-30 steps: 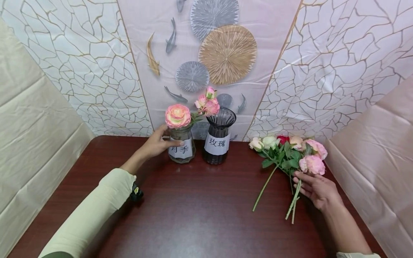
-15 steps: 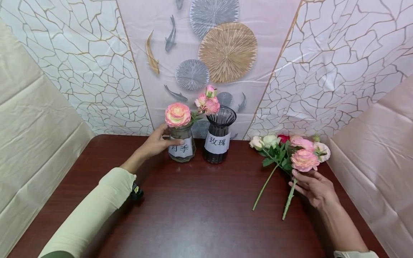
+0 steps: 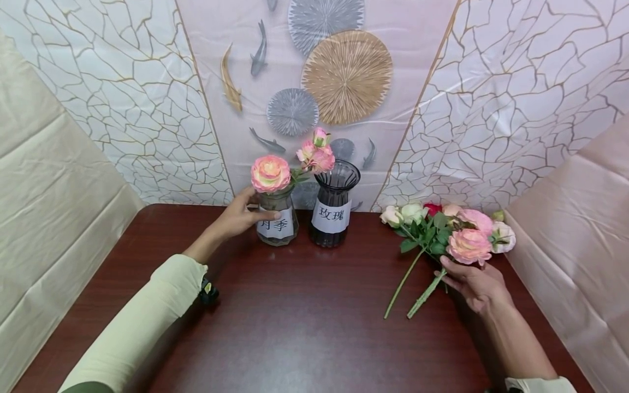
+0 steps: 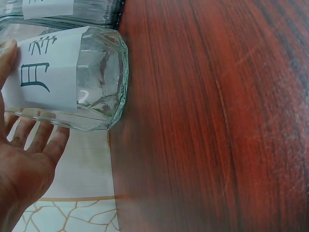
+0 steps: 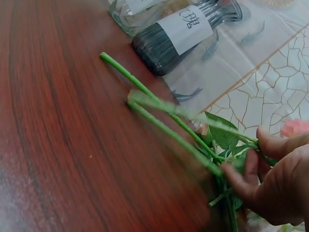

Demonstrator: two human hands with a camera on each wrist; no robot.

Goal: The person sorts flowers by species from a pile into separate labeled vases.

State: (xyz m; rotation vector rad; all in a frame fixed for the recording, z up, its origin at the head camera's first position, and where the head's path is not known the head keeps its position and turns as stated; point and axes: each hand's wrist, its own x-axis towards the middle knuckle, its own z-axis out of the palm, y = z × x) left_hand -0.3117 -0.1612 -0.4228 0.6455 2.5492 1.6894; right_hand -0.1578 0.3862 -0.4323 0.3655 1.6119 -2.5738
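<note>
My left hand [image 3: 239, 215] holds a clear glass vase [image 4: 104, 72], thumb over its white label and fingers round the far side. A pink-and-yellow flower [image 3: 271, 173] and a smaller pink bloom with a bud [image 3: 316, 156] rise from this vase. At the right, my right hand [image 3: 479, 284] pinches the green stem [image 5: 217, 126] of a pink flower [image 3: 469, 246] between thumb and fingers, just below the bloom. Other stems cross near the fingers in the right wrist view. Behind lies a bunch with white roses [image 3: 413, 213], a red rose [image 3: 433, 209] and green leaves.
A dark grey glass vase [image 3: 328, 238] with a white label stands right of the clear one. The brown table [image 3: 304, 311] meets a patterned backdrop [image 3: 162, 136] behind. Beige cloth panels [image 3: 575, 229] border both sides.
My right hand has moved slightly left and raised a pink flower off the bunch, its stem swinging left. A white-pink bloom has shifted right. The left hand stays on the clear vase.
</note>
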